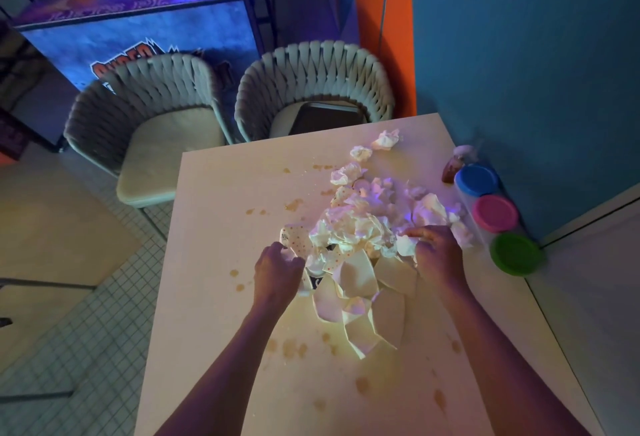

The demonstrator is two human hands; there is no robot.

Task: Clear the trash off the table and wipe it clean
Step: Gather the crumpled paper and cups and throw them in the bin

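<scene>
A heap of crumpled white napkins (360, 224) and flat paper scraps (360, 300) lies on the pale table (214, 297), which is spotted with brown stains (294, 349). My left hand (277, 271) curls around a dotted paper piece (296, 240) at the heap's left edge. My right hand (434, 255) presses its fingers into the napkins on the heap's right side. Loose napkin balls (386, 139) trail toward the far right corner.
Three tubs with blue (477, 180), pink (496, 213) and green (515, 252) lids line the table's right edge beside a small brown bottle (452, 169). Two woven chairs (311, 89) stand behind the table, an arcade cabinet (138, 30) beyond. Blue wall on the right.
</scene>
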